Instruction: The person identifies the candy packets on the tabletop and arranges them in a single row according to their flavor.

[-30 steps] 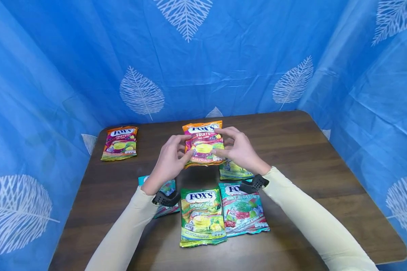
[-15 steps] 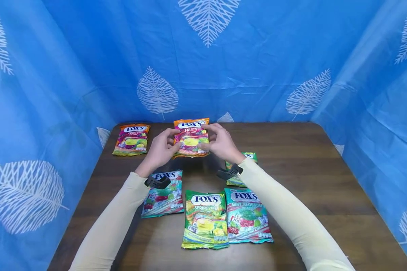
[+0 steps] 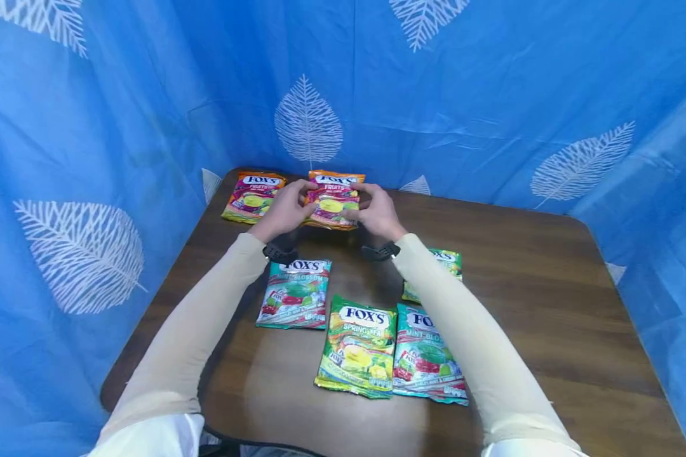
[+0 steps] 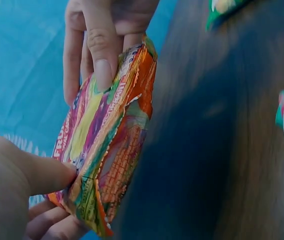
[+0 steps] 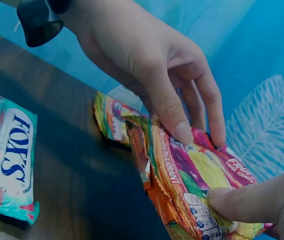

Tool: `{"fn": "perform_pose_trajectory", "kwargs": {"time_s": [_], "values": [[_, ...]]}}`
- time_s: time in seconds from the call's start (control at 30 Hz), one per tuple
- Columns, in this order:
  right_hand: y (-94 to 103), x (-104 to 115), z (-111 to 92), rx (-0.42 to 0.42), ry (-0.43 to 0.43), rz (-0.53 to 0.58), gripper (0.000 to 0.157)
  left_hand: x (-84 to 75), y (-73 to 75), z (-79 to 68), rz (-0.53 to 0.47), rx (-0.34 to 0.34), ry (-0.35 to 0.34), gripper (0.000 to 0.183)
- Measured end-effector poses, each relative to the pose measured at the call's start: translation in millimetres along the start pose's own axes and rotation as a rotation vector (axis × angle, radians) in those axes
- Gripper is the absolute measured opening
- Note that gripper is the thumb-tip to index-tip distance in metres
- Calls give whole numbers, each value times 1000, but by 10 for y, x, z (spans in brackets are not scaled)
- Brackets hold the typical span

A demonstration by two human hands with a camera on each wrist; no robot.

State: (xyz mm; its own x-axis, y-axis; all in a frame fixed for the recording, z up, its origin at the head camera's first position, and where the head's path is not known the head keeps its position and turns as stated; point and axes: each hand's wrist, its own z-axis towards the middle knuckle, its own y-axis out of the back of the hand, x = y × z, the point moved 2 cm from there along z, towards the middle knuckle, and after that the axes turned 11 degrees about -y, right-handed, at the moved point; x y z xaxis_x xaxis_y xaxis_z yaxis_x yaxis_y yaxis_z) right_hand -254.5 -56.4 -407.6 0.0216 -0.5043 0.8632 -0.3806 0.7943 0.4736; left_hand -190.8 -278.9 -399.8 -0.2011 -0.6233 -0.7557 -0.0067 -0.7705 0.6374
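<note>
Between both hands is an orange and purple Fox's Fruits candy bag (image 3: pixel 333 200), raised off the table in the wrist views. My left hand (image 3: pixel 286 207) pinches its left edge, thumb on the front and fingers behind. On the opposite edge my right hand (image 3: pixel 377 212) pinches it the same way. Just left of the held bag, a second Fruits candy bag (image 3: pixel 250 198) lies at the table's back left, partly covered by the left hand. In the left wrist view the held candy bag (image 4: pixel 102 135) is tilted, with its crimped bottom seam showing.
Nearer on the brown table (image 3: pixel 520 273) lie a teal Mint Blossom bag (image 3: pixel 295 295), a green Spring Tea bag (image 3: pixel 359 349) and another Mint Blossom bag (image 3: pixel 425 362). The right forearm partly covers that last one and a smaller green bag (image 3: pixel 448 261). A blue curtain (image 3: pixel 377 95) hangs behind.
Both hands have carried the Fruits candy bag left, toward the other Fruits bag at the back left. The head view has shifted. The bags on the table keep their places.
</note>
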Motion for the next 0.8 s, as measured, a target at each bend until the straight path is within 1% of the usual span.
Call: {"fn": "perform_pose_trajectory", "kwargs": {"time_s": [0.07, 0.13, 0.27, 0.4, 0.6, 0.67, 0.8], "values": [[-30, -3, 76, 8, -16, 2, 67, 42, 18, 54, 17, 4, 18, 48], [-87, -16, 123, 18, -29, 6, 67, 102, 19, 73, 34, 6, 33, 47], [-176, -35, 169, -9, -29, 14, 65, 196, 8, 111, 28, -9, 46, 47], [-274, -16, 210, -9, -54, 12, 65, 276, 44, 106, 20, -14, 67, 48], [-434, 4, 233, 26, -80, -4, 65, 408, 60, 22, 41, -12, 112, 48], [-462, 2, 234, 29, -90, -1, 65, 424, 58, 12, 42, -13, 120, 48], [-468, -34, 250, 2, -126, 1, 66, 409, 26, 46, 39, 0, 112, 48]]}}
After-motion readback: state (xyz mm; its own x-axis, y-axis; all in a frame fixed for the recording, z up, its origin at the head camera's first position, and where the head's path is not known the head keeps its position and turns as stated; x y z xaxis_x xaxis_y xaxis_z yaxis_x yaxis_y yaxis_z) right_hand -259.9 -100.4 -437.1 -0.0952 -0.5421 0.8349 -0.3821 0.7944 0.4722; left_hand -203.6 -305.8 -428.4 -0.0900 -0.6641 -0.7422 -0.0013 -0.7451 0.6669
